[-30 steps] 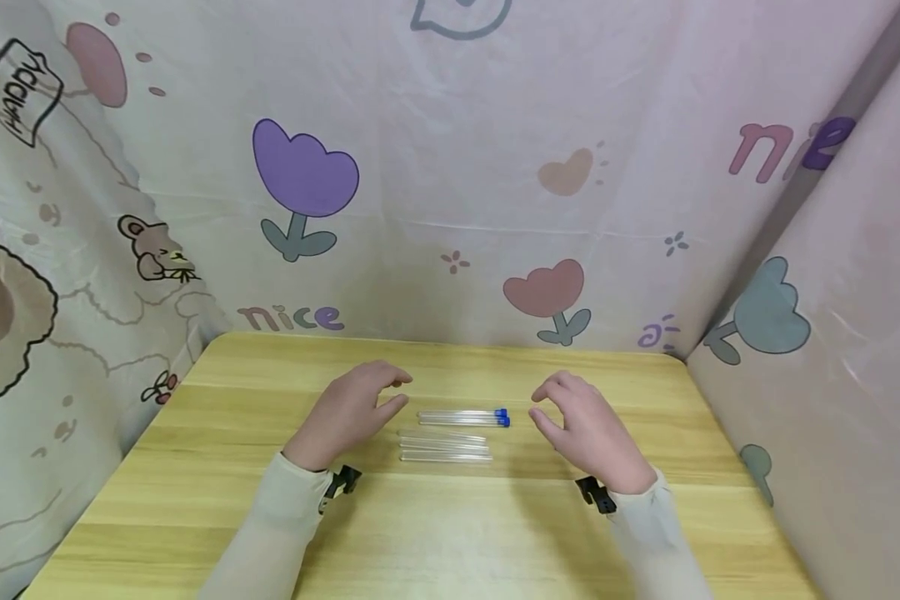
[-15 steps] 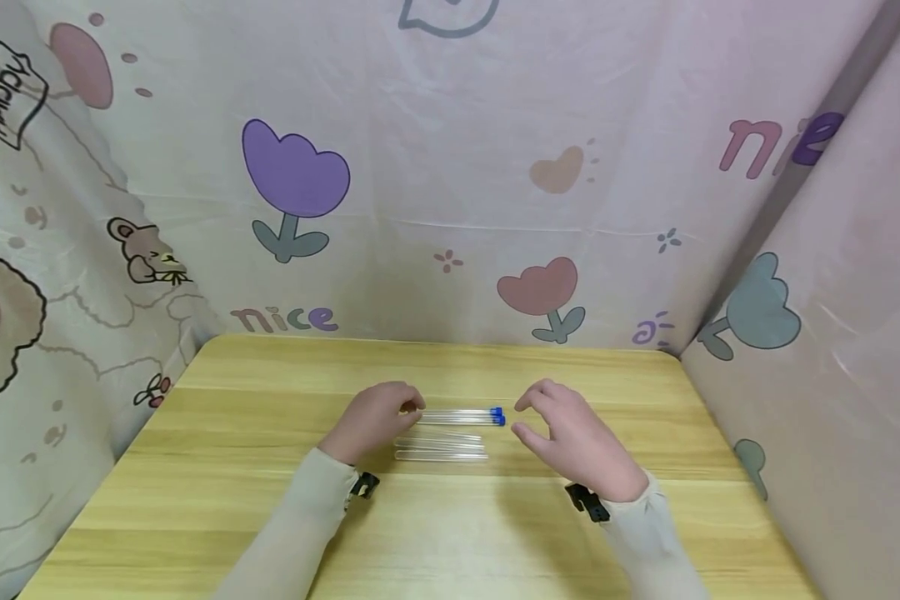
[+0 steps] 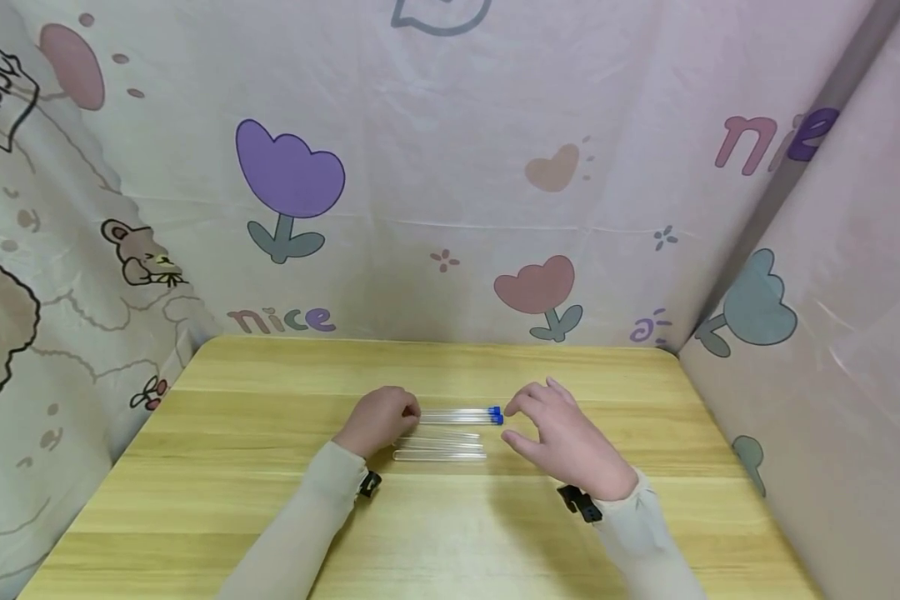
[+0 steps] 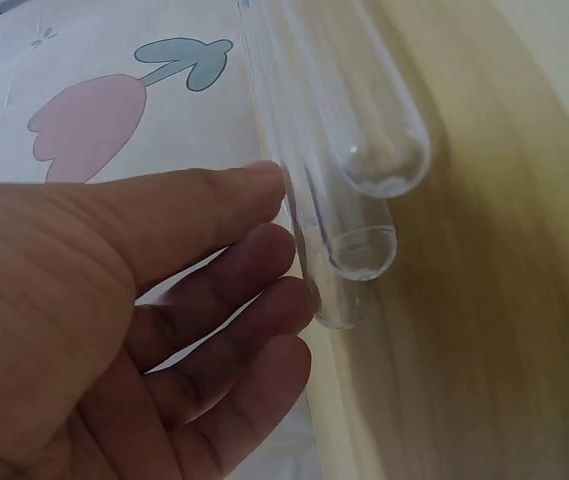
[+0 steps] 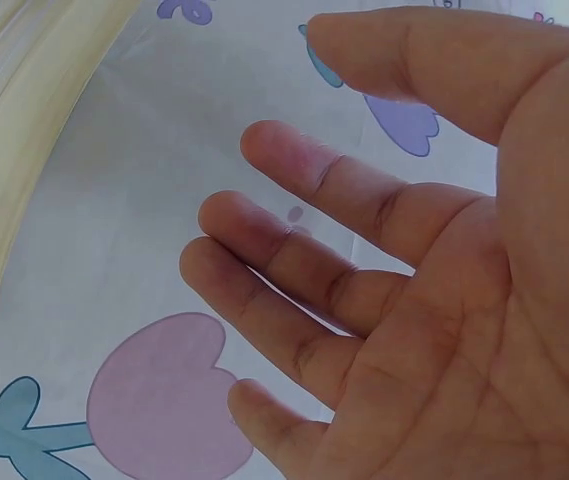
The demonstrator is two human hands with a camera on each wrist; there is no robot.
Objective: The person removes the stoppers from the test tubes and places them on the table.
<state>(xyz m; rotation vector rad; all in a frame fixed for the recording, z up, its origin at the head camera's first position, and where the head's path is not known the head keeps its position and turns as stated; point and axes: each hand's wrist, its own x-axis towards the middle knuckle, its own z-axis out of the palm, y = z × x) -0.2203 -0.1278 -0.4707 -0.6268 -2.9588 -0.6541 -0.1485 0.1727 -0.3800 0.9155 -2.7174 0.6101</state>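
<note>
Two clear test tubes with blue caps (image 3: 457,415) lie side by side on the table, caps toward the right. In front of them several uncapped test tubes (image 3: 438,456) lie roughly parallel. My left hand (image 3: 378,419) is at the rounded ends of the capped tubes, its thumb and index tips close together there. In the left wrist view the bent fingertips (image 4: 276,245) meet the edge of the clear tubes (image 4: 369,150); whether they pinch one is unclear. My right hand (image 3: 566,437) holds nothing, its fingers spread and slightly bent just right of the blue caps.
The wooden table (image 3: 435,533) reaches back to a printed curtain (image 3: 420,167), which also hangs along the left and right sides. Black camera mounts (image 3: 581,503) sit at both sleeve cuffs.
My left hand has moved right to the rounded ends of the capped tubes, and its thumb and fingertips have drawn together. My right hand has come closer to the caps. The tubes still lie on the table.
</note>
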